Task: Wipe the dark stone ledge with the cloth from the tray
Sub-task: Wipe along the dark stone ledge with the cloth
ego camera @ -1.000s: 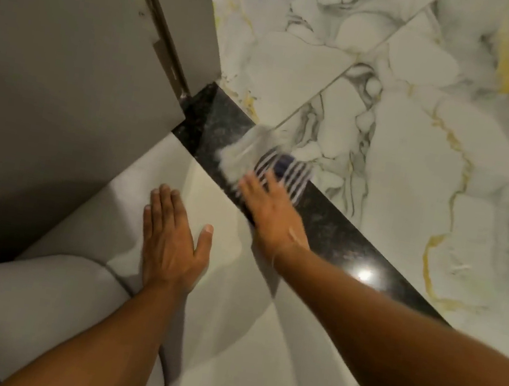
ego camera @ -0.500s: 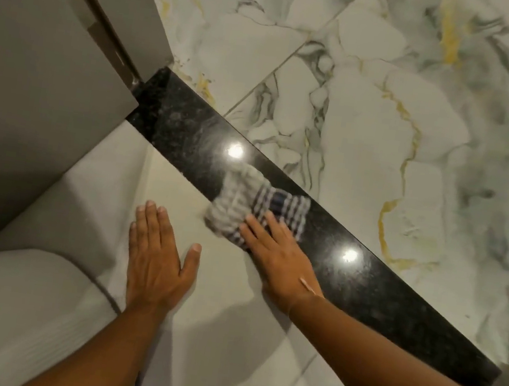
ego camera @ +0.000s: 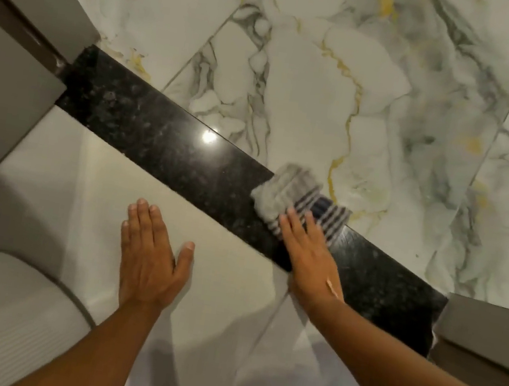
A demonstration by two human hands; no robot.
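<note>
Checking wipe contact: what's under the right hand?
The fingers of the right hand press the cloth flat on the ledge. The stone beneath the cloth and palm is hidden.

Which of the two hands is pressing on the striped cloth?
The right hand: its fingers lie flat on the grey and dark blue striped cloth on the dark stone ledge. The left hand rests flat and bare on the pale surface beside the ledge.

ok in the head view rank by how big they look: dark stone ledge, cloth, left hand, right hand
1. dark stone ledge, longest by far
2. left hand and right hand: look alike, no ranking; both sit nearer the camera
3. cloth, partly under the right hand, so unsure
</note>
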